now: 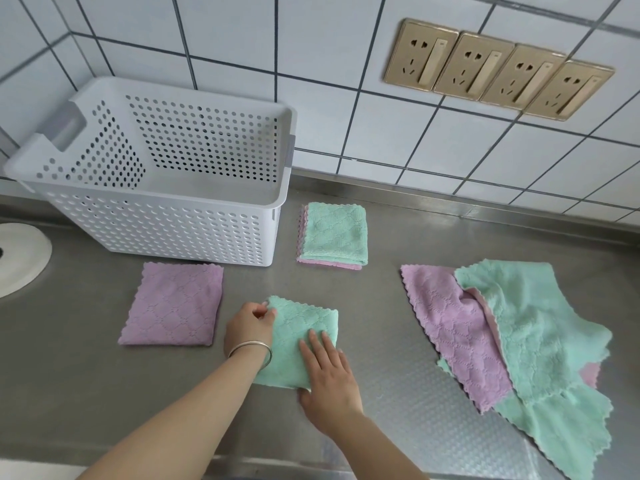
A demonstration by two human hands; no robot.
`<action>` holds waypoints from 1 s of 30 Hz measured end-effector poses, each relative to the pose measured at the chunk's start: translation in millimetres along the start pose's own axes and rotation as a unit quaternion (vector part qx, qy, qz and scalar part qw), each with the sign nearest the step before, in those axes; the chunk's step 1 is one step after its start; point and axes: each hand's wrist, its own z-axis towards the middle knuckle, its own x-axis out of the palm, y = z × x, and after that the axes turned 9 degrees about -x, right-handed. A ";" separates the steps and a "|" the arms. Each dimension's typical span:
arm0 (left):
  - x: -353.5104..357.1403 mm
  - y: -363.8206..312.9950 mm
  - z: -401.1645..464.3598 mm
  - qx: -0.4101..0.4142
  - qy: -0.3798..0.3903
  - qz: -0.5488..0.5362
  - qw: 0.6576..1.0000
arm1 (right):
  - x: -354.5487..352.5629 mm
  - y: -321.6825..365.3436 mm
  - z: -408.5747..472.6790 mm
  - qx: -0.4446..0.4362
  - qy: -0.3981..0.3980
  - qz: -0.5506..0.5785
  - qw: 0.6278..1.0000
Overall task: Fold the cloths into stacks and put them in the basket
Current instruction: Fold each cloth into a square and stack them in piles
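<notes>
Steel counter (pixel 86 375) runs under a white tiled wall (pixel 311 46) with four brass sockets (pixel 498 69). At far left a white round fitting (pixel 20 258) is cut by the frame edge. Next comes the white perforated basket (pixel 166 223), set against the wall; as far as its visible interior shows, it holds no cloth yet. Just in front of it lies a folded purple cloth (pixel 173 304), flat and alone. To its right, a folded green cloth (pixel 298 337) is under both hands. The left hand (pixel 247 329) pinches its upper-left corner between curled fingers and thumb. The right hand (pixel 329 382) lies flat on it, fingers straight and pressing the near edge. Behind, near the basket's corner, sits a small stack (pixel 332 233), green on pink. At right is a loose pile (pixel 512 344) of unfolded purple, pink and green cloths, overlapping.

Judged from this, the task is roughly midway: some cloths are folded, one stack is started, several remain to fold, and nothing appears to be in the basket.
</notes>
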 end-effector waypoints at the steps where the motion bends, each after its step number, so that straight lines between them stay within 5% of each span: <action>1: 0.4 -0.5 -0.9 0.016 -0.007 -0.007 1.000 | -0.6 0.2 -0.3 0.005 0.002 0.003 1.000; 9: 0.1 7.7 8.6 0.041 -0.007 -0.023 0.999 | -5.0 4.7 -1.1 0.019 0.023 0.000 1.000; 18: -2.2 18.9 14.2 0.126 -0.050 0.094 0.986 | -3.3 3.2 0.7 0.035 0.074 0.001 0.997; 24: -4.9 31.9 -6.5 0.063 -0.075 0.172 0.980 | -26.7 4.7 7.0 0.217 -0.073 0.169 0.959; 27: -5.1 37.0 -11.9 0.055 -0.061 0.206 0.975 | -28.7 0.2 13.9 0.342 0.014 0.227 0.912; 30: -5.3 35.2 -11.1 0.061 -0.050 0.252 0.965 | -28.2 -2.5 14.9 0.346 0.061 0.232 0.907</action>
